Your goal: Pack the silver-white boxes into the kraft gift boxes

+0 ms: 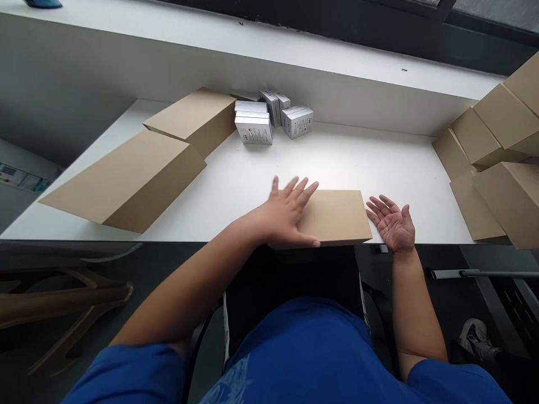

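Note:
A brown cardboard box (339, 216) lies at the front edge of the white table, its plain top face up. Across the left end of that box spreads my left hand (286, 213), palm down, with the fingers apart and the thumb along the front edge. My right hand (393, 224) is just off the box's right end, palm turned up, fingers stretched and nothing in it. Whether its fingertips touch the box I cannot tell.
Two long cardboard boxes (122, 174) lie on the left of the table (379, 163). Several small white printed boxes (254, 128) stand by the back panel. More cardboard boxes (499, 132) are stacked at the right. A wooden chair (63, 297) is at lower left; a person's shoe (474, 336) shows at lower right.

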Demonstrator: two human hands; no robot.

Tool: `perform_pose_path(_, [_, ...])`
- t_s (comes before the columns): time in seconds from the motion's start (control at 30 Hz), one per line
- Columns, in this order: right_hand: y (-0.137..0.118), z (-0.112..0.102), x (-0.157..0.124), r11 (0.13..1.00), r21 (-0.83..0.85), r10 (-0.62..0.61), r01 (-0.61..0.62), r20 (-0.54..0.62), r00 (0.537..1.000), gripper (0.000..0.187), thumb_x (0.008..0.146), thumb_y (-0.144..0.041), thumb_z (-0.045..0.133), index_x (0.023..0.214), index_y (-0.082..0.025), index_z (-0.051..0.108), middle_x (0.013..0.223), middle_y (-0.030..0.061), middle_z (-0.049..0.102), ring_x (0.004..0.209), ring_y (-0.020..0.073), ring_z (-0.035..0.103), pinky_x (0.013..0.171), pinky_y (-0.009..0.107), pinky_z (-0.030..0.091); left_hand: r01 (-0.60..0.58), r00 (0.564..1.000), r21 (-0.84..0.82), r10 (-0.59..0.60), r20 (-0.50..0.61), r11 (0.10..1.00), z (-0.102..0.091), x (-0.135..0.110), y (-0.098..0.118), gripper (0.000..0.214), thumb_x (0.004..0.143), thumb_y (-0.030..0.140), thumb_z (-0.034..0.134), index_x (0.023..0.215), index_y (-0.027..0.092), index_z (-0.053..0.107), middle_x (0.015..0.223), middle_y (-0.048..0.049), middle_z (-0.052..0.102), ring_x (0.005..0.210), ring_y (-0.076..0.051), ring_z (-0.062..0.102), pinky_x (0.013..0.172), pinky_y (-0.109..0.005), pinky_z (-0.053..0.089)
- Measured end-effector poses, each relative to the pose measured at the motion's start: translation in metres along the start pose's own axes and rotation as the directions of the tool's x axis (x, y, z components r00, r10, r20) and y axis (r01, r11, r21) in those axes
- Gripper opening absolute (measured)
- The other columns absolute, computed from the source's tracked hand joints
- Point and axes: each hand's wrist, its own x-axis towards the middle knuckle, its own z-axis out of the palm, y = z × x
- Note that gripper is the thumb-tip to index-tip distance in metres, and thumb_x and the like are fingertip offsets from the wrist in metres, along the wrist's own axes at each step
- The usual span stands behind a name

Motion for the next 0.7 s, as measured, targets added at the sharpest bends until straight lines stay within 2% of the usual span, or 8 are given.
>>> perform_pose_path(0.07, [0.001, 0.000, -0.001, 1.000, 0.005, -0.013, 0.013, -0.021, 1.000, 0.067, 0.093, -0.086, 0.057, 0.126, -0.031, 0.077, 0.142, 0.0067, 0.076, 0.146, 0.0311, 0.064, 0.135, 0.062, 0.038, 0.029, 0.992, 0.033, -0.032, 0.123, 0.999, -0.004, 0.022, 0.013, 0.152, 0.069, 0.086, 0.077, 0.178, 0.014, 0.000, 0.183, -0.0269, 0.014, 0.169, -0.052, 0.014, 0.132, -0.077, -0.007])
perform_pose_path(0.13, [0.002, 0.002, -0.003, 0.999, 0.008, -0.032, 0.033, -0.045, 0.998, 0.069, 0.091, -0.088, 0.057, 0.127, -0.032, 0.076, 0.146, 0.0062, 0.073, 0.148, 0.0320, 0.062, 0.136, 0.063, 0.035, 0.029, 0.987, 0.089, -0.043, 0.157, 0.996, -0.005, 0.032, 0.023, 0.153, 0.065, 0.079, 0.081, 0.178, 0.014, 0.003, 0.180, -0.0299, 0.023, 0.164, -0.053, 0.025, 0.131, -0.079, 0.001])
perform_pose_path(0.27, [-0.002, 0.006, -0.009, 0.999, 0.035, -0.032, 0.033, -0.024, 0.999, 0.095, 0.081, -0.105, 0.043, 0.135, -0.033, 0.073, 0.161, 0.0068, 0.062, 0.158, 0.0354, 0.051, 0.138, 0.064, 0.030, -0.015, 0.997, 0.145, 0.003, 0.082, 0.989, -0.002, 0.024, 0.029, 0.135, 0.063, 0.065, 0.083, 0.174, 0.012, 0.025, 0.159, -0.0287, 0.049, 0.142, -0.047, 0.049, 0.127, -0.066, 0.031])
perform_pose_path(0.37, [-0.004, 0.008, -0.011, 0.999, 0.049, -0.005, 0.006, -0.008, 1.000, 0.108, 0.074, -0.112, 0.033, 0.137, -0.033, 0.072, 0.164, 0.0081, 0.058, 0.161, 0.0383, 0.045, 0.138, 0.067, 0.027, -0.020, 0.999, 0.156, 0.013, 0.040, 0.988, -0.004, 0.008, 0.015, 0.125, 0.062, 0.063, 0.083, 0.165, 0.010, 0.038, 0.149, -0.0264, 0.055, 0.132, -0.045, 0.055, 0.118, -0.059, 0.042])
perform_pose_path(0.53, [-0.004, 0.007, -0.010, 0.999, 0.039, 0.003, -0.002, -0.026, 1.000, 0.110, 0.074, -0.113, 0.029, 0.137, -0.033, 0.073, 0.165, 0.0089, 0.057, 0.160, 0.0398, 0.046, 0.138, 0.067, 0.028, -0.099, 0.992, 0.141, 0.087, 0.090, 0.985, -0.039, -0.039, -0.042, 0.108, 0.055, 0.061, 0.086, 0.148, 0.016, 0.053, 0.148, -0.0206, 0.058, 0.137, -0.044, 0.054, 0.123, -0.060, 0.040])
perform_pose_path(0.57, [-0.004, 0.007, -0.009, 0.999, 0.033, 0.004, -0.004, -0.017, 1.000, 0.110, 0.074, -0.113, 0.029, 0.137, -0.034, 0.073, 0.165, 0.0085, 0.058, 0.160, 0.0397, 0.047, 0.138, 0.067, 0.029, -0.037, 0.998, 0.125, 0.031, 0.051, 0.991, -0.052, -0.053, -0.059, 0.102, 0.059, 0.062, 0.084, 0.146, 0.016, 0.055, 0.144, -0.0175, 0.060, 0.133, -0.041, 0.058, 0.121, -0.060, 0.043])
perform_pose_path(0.63, [-0.004, 0.006, -0.009, 1.000, 0.018, 0.005, -0.005, 0.008, 1.000, 0.110, 0.074, -0.113, 0.029, 0.137, -0.035, 0.072, 0.164, 0.0083, 0.059, 0.159, 0.0398, 0.049, 0.136, 0.068, 0.033, 0.182, 0.974, 0.126, -0.162, -0.156, 0.975, -0.087, -0.080, -0.099, 0.097, 0.069, 0.073, 0.076, 0.144, 0.015, 0.057, 0.134, -0.0118, 0.063, 0.125, -0.037, 0.062, 0.115, -0.062, 0.051])
perform_pose_path(0.7, [-0.003, 0.005, -0.009, 1.000, 0.004, 0.004, -0.004, 0.014, 1.000, 0.111, 0.074, -0.112, 0.026, 0.138, -0.034, 0.073, 0.163, 0.0092, 0.060, 0.156, 0.0403, 0.052, 0.133, 0.069, 0.037, 0.310, 0.918, 0.085, -0.275, -0.284, 0.947, -0.126, -0.103, -0.148, 0.115, 0.057, 0.084, 0.083, 0.143, 0.012, 0.059, 0.130, -0.0079, 0.062, 0.127, -0.040, 0.063, 0.116, -0.070, 0.048])
